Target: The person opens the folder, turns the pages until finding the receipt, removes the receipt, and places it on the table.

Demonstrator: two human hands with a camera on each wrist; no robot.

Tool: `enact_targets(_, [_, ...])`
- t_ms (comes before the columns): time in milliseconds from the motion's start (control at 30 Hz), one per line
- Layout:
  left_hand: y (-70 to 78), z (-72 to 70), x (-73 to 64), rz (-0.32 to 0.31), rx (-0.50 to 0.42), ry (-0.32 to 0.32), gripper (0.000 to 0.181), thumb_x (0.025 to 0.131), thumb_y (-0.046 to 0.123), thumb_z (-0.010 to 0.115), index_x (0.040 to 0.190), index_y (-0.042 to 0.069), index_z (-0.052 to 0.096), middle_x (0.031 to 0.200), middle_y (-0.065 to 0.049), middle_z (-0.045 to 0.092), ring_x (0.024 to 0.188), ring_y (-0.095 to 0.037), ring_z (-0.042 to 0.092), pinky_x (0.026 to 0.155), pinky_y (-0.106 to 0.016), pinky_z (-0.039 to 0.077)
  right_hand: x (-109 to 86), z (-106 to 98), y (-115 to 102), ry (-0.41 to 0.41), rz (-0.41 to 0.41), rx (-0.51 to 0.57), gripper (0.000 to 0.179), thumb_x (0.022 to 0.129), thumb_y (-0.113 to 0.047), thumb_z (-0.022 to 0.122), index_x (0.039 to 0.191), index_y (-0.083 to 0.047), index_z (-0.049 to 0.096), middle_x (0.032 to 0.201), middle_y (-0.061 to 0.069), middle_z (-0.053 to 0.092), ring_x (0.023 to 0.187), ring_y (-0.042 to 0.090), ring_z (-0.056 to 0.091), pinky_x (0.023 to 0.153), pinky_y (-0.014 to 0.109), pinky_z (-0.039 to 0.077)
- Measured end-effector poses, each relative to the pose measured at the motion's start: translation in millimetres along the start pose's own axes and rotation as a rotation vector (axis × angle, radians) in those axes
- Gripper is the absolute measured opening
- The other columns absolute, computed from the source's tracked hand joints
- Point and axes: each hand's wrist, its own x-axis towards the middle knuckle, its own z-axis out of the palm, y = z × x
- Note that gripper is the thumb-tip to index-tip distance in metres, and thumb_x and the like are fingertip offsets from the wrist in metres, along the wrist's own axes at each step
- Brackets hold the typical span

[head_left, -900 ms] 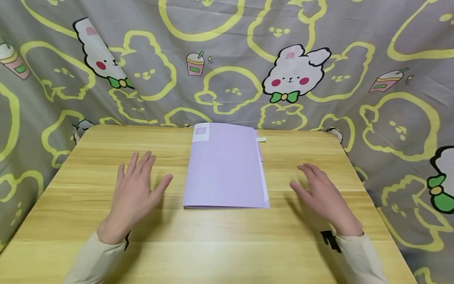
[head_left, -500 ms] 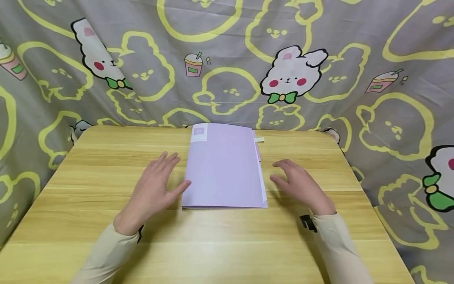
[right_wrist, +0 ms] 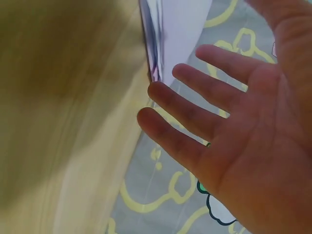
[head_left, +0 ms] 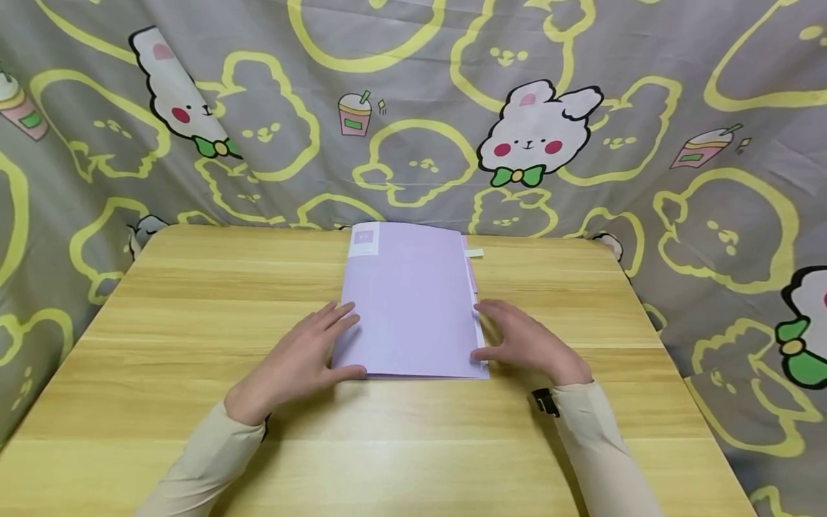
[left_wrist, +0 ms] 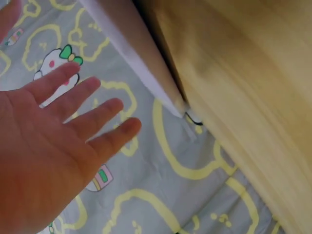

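A light purple folder lies closed on the table, with a white label at its upper left. Papers and a pale tab stick out along its right side. My left hand is at the folder's lower left corner, fingers spread and straight; in the left wrist view a gap shows between fingertips and the folder's spine. Beside the right edge is my right hand, fingers extended, thumb near the lower right corner. The right wrist view shows its open palm and the layered page edges. Whether either hand touches the folder, I cannot tell.
The wooden table extends around the folder on all sides. A grey curtain with yellow outlines and cartoon rabbits hangs behind the table and along both sides. A black strap sits at the right wrist.
Both hands have moved inward from either side of the table to the folder's lower left and right edges. The folder has stayed in place.
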Motion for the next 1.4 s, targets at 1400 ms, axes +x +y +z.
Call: enact_targets(1400, [-5.5, 13.1, -5.5, 0.036, -0.112, -0.082, 0.061, 0.089, 0.023, 0.081, 0.141, 0.0, 0.056, 0.155, -0.023, 0.044, 0.14, -0.04, 0.049, 0.112, -0.054, 0.043, 1.0, 12.4, 7.0, -0.144, 0.002, -0.135, 0.109, 0.072, -0.047, 0.091, 0.154, 0.004, 0.039, 0.162, 0.022, 0.033, 0.147, 0.045, 0.031, 0.115, 0.064, 0.032])
